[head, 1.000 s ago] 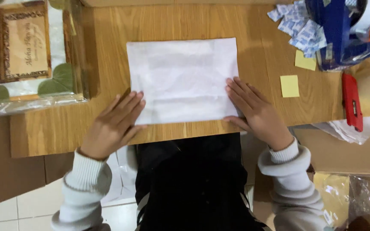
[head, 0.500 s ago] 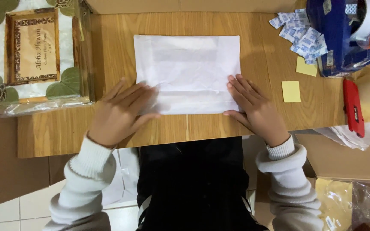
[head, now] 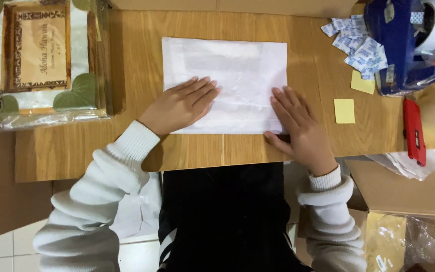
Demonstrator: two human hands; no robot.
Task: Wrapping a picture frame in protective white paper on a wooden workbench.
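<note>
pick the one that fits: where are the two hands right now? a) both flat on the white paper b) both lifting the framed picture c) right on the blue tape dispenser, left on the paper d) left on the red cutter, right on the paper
a: the left hand and the right hand both lie palm down on the white paper on the wooden table, away from everything else.

Bare table (head: 127, 75) lies left of the paper (head: 225, 75); right, sticky notes (head: 344, 111), packets (head: 356, 43) and tape dispenser (head: 404, 45) crowd it.

A home packing station: wooden table (head: 127, 151) with blue tape dispenser (head: 404, 45), red box cutter (head: 414, 132) and cardboard box (head: 404, 189)
</note>
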